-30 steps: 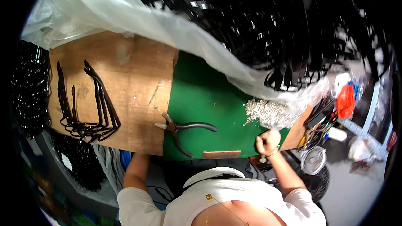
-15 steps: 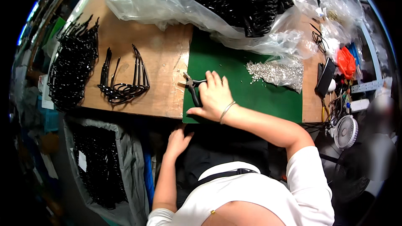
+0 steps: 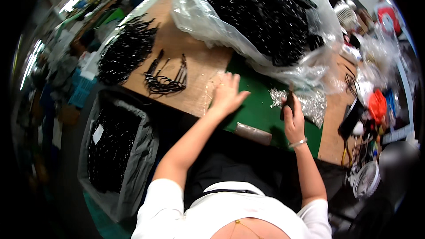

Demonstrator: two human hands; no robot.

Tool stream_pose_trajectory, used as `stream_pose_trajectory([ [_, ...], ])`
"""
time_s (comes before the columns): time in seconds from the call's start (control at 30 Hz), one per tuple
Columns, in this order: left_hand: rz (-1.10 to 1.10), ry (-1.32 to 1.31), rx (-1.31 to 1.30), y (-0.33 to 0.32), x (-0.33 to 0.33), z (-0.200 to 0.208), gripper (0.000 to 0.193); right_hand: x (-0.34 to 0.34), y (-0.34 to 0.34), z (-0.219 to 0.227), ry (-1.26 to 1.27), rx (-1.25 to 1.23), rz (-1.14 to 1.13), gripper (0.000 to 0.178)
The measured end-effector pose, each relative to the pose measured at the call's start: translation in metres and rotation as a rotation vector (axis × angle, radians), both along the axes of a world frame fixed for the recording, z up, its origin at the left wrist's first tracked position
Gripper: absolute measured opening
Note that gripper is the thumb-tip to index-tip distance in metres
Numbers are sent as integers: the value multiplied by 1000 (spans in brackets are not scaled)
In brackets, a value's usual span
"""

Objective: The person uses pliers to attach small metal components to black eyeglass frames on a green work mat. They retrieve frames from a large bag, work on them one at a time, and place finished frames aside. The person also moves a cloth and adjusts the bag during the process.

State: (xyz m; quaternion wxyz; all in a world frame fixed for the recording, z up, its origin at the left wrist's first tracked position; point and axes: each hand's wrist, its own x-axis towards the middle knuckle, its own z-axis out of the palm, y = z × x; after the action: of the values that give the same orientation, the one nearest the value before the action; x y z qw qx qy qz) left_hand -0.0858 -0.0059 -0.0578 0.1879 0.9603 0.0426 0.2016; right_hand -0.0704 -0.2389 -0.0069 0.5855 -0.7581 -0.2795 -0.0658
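My left hand [image 3: 227, 96] lies with spread fingers over the left edge of the green mat [image 3: 256, 106], holding nothing. In my right hand [image 3: 294, 121] are the pliers [image 3: 289, 105], their dark handles in its grip, beside the heap of small silvery parts [image 3: 310, 107] on the mat's right side. Between the hands, at the mat's front edge, lies a greyish, bar-like piece [image 3: 253, 133] whose kind I cannot make out. A few black eyeglass frames [image 3: 166, 82] rest on the wooden table left of my left hand.
A big clear plastic bag [image 3: 199, 22] of black frames [image 3: 270, 22] fills the table's far side. Another black heap [image 3: 126, 53] sits at far left. A lined bin [image 3: 144, 137] stands below. Right are a phone-like black object [image 3: 349, 117], a red bag [image 3: 377, 105] and a fan [image 3: 366, 180].
My right hand has picked up the pliers and moved right to the silvery parts. My left hand rose from below the table edge onto the mat. The bar-like piece now shows there.
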Motion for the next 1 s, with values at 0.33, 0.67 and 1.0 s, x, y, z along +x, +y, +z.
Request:
stream_pose_trajectory([
  [0.33,-188,183,143,-72,4,-17,77,-14,-38,-34,307,29,295,32],
  [0.67,-152,84,48,-82,-9,-14,80,-3,-40,-37,488,279,317,23],
  [1.0,-276,173,2,-70,5,-4,84,-18,0,-34,306,127,-141,11],
])
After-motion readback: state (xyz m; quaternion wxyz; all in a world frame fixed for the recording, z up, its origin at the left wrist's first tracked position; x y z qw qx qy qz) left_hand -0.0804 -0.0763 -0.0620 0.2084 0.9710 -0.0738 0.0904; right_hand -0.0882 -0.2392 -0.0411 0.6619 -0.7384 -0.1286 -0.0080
